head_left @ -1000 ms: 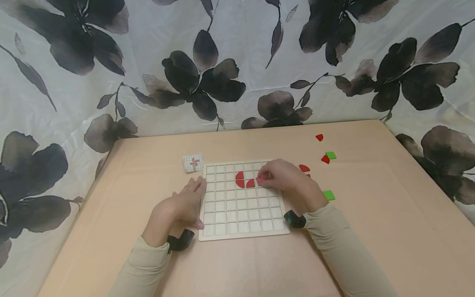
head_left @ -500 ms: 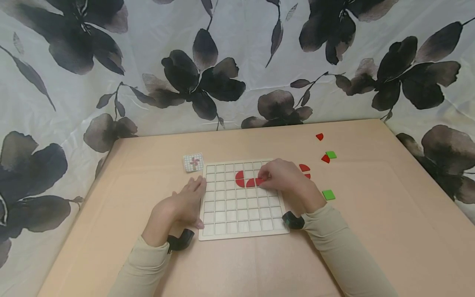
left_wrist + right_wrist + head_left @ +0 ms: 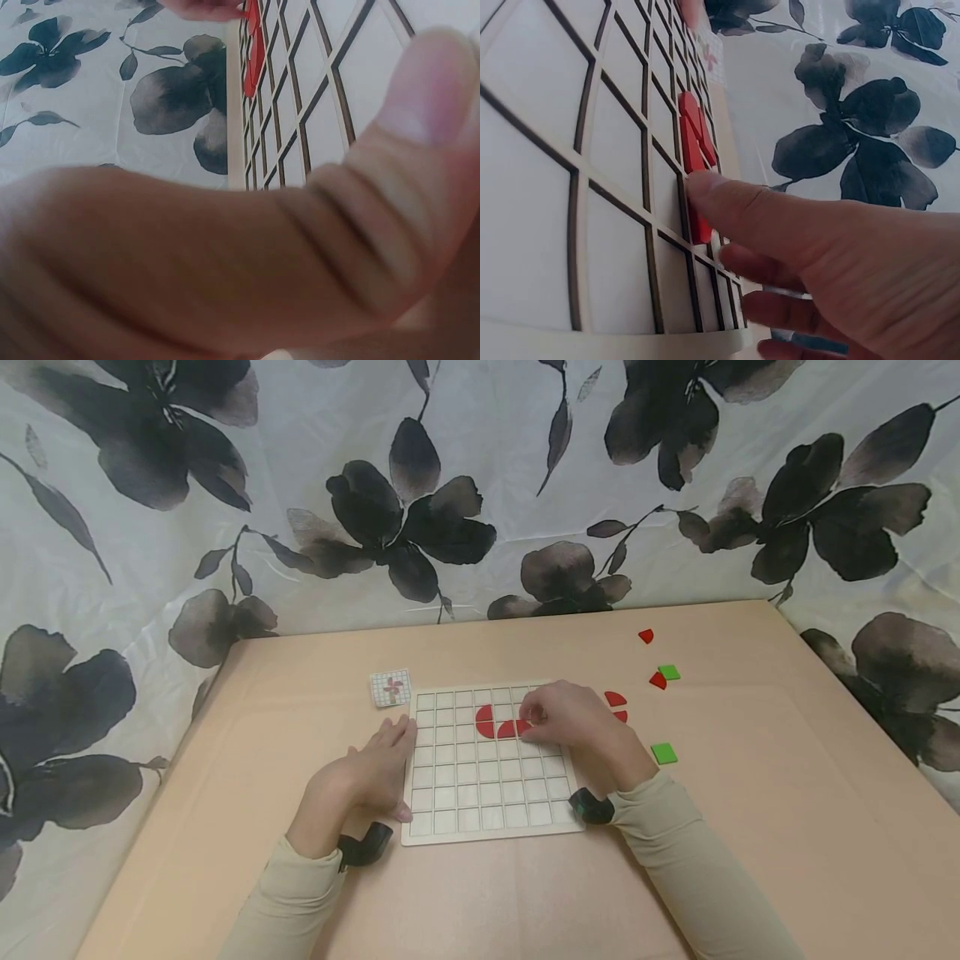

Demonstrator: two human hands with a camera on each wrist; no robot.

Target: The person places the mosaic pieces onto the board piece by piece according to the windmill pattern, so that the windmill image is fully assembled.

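Red piece [image 3: 522, 725] at the far half of the grid board [image 3: 487, 820], right of its centre; our right hand [image 3: 567, 714] pinches it, thumb and fingertips together. Our left hand [image 3: 375, 768] lies along the board's left edge, fingers straight and touching it. Red quarter pieces [image 3: 507, 729] sit in the board's far-half cells. We note a patterned card [image 3: 391, 689] beside the board's far left corner; green tiles [image 3: 664, 753] and loose red pieces [image 3: 615, 699] right of the board. Our right hand hides several of the board's far-right cells.

Floral backdrop [image 3: 517, 518], perhaps cloth
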